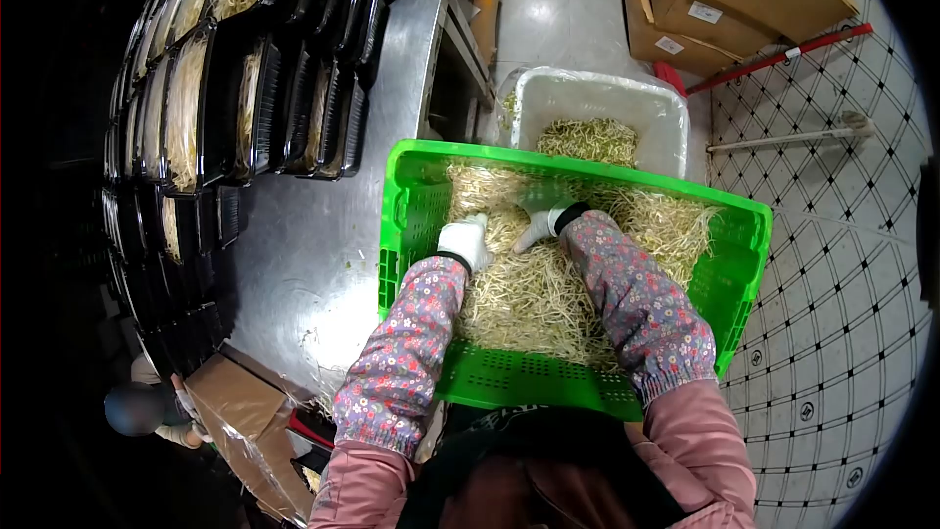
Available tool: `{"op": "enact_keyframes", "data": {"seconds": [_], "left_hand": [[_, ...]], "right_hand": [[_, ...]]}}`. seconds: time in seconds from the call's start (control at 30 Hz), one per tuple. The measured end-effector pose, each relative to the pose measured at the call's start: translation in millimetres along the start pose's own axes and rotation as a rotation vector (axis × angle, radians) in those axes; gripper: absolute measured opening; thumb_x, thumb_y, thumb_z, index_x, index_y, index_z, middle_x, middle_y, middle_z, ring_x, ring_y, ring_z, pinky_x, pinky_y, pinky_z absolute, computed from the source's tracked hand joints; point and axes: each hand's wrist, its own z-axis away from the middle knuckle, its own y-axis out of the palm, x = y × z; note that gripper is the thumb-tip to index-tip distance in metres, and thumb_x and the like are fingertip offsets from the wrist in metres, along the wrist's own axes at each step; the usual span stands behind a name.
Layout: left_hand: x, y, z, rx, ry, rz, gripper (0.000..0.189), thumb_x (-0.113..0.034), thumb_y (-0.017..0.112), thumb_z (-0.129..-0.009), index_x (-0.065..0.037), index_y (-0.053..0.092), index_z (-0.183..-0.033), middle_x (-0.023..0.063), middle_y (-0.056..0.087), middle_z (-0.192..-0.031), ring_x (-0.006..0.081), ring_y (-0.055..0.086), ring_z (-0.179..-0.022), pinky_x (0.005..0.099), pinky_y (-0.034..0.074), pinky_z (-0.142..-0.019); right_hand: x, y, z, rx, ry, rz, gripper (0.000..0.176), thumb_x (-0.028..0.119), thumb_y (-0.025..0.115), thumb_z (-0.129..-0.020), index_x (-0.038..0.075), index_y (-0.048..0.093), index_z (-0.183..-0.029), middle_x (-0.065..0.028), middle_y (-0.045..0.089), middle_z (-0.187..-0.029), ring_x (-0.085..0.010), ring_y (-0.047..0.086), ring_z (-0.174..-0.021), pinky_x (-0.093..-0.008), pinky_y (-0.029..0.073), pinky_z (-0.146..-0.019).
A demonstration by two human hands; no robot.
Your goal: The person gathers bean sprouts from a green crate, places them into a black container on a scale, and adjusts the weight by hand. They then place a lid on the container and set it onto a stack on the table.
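A bright green plastic crate [725, 264] is in front of me with a thick heap of bean sprouts [529, 304] inside. My left hand [466, 241], in a white glove, grips sprouts on the heap's left side, its fingertips partly buried. Just to its right, my right hand [544, 225], also gloved, has its thumb apart from the fingers and sprouts between them; those fingers are partly hidden and blurred. Floral sleeve covers reach from both wrists to my elbows.
A white lined bin [676, 127] holding sprouts stands beyond the crate. Stacked black trays of sprouts [186, 118] occupy the steel table [294, 264] at left. Cardboard boxes [734, 0] stand at far right, near a red bar [783, 57]. Another person [147, 409] is at lower left.
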Motion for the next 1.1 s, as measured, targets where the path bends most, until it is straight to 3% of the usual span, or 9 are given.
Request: {"op": "enact_keyframes", "data": {"seconds": [0.13, 0.3, 0.47, 0.57, 0.6, 0.73, 0.87, 1.0, 1.1], "left_hand": [[-9, 21, 27, -0.196, 0.050, -0.158, 0.055, -0.032, 0.083, -0.062, -0.008, 0.057, -0.104, 0.0140, 0.063, -0.098, 0.0322, 0.065, -0.090, 0.0436, 0.052, -0.077], [-9, 25, 30, -0.171, 0.036, 0.063, 0.084, -0.019, 0.081, -0.062, -0.010, 0.047, -0.137, 0.0163, 0.054, -0.128, 0.0359, 0.052, -0.121, 0.0439, 0.048, -0.097], [-14, 1, 20, 0.055, -0.135, 0.108, 0.079, -0.021, 0.079, -0.067, -0.011, 0.047, -0.138, 0.0183, 0.060, -0.124, 0.0347, 0.061, -0.111, 0.0422, 0.051, -0.093], [-8, 2, 28, -0.069, -0.102, 0.125, 0.067, -0.020, 0.077, -0.069, -0.010, 0.053, -0.130, 0.0172, 0.065, -0.114, 0.0347, 0.065, -0.103, 0.0429, 0.053, -0.088], [-8, 0, 39, -0.138, -0.078, 0.151, 0.062, -0.019, 0.076, -0.070, -0.011, 0.055, -0.127, 0.0161, 0.065, -0.112, 0.0345, 0.065, -0.102, 0.0437, 0.053, -0.085], [-3, -10, 74, -0.385, 0.022, 0.194, 0.057, -0.014, 0.075, -0.070, -0.013, 0.057, -0.123, 0.0118, 0.062, -0.116, 0.0318, 0.063, -0.101, 0.0441, 0.052, -0.082], [-3, 15, 80, -0.534, 0.075, 0.065, 0.073, -0.018, 0.080, -0.067, -0.012, 0.049, -0.133, 0.0121, 0.057, -0.126, 0.0307, 0.055, -0.115, 0.0434, 0.047, -0.091], [-27, 36, 127, -0.026, 0.121, -0.039, 0.097, -0.033, 0.075, -0.078, -0.009, 0.020, -0.154, 0.0213, 0.024, -0.156, 0.0443, 0.019, -0.145, 0.0554, 0.029, -0.113], [-10, 62, 173, 0.109, 0.348, -0.036, 0.081, -0.050, 0.062, -0.088, -0.008, 0.033, -0.150, 0.0228, 0.023, -0.157, 0.0492, 0.021, -0.143, 0.0603, 0.030, -0.111]], "right_hand": [[17, -4, 32, 0.069, -0.066, 0.017, 0.101, 0.048, 0.090, -0.059, -0.005, 0.048, -0.133, -0.0257, 0.058, -0.129, -0.0378, 0.057, -0.117, -0.0393, 0.045, -0.101], [-1, -1, 29, 0.105, -0.248, 0.010, 0.117, 0.049, 0.092, -0.053, -0.002, 0.039, -0.144, -0.0275, 0.050, -0.139, -0.0353, 0.050, -0.128, -0.0363, 0.039, -0.109], [24, -3, 29, -0.035, -0.019, 0.330, 0.066, 0.023, 0.082, -0.062, -0.001, 0.061, -0.120, -0.0201, 0.070, -0.104, -0.0357, 0.067, -0.096, -0.0442, 0.055, -0.080], [21, -2, 29, 0.075, 0.027, 0.065, 0.072, 0.029, 0.082, -0.060, 0.000, 0.057, -0.121, -0.0229, 0.066, -0.112, -0.0353, 0.064, -0.104, -0.0393, 0.053, -0.089], [21, 0, 37, -0.088, -0.288, -0.093, 0.053, 0.022, 0.078, -0.065, 0.001, 0.061, -0.111, -0.0192, 0.070, -0.097, -0.0344, 0.068, -0.091, -0.0434, 0.055, -0.078], [126, -41, 102, -0.239, -0.097, 0.591, 0.039, 0.011, 0.070, -0.072, 0.006, 0.062, -0.110, -0.0118, 0.069, -0.090, -0.0304, 0.068, -0.090, -0.0416, 0.052, -0.075], [117, 7, 107, -0.521, -0.082, 0.760, 0.043, 0.010, 0.067, -0.076, 0.006, 0.058, -0.118, -0.0099, 0.066, -0.095, -0.0285, 0.064, -0.091, -0.0413, 0.047, -0.082], [112, 88, 162, -0.457, -0.034, 0.743, 0.080, 0.043, 0.071, -0.081, 0.002, 0.039, -0.142, -0.0223, 0.049, -0.135, -0.0378, 0.046, -0.125, -0.0520, 0.036, -0.104], [121, 134, 215, -0.276, -0.037, 0.603, 0.091, 0.060, 0.063, -0.083, 0.003, 0.033, -0.148, -0.0266, 0.039, -0.147, -0.0432, 0.038, -0.134, -0.0541, 0.031, -0.109]]}}
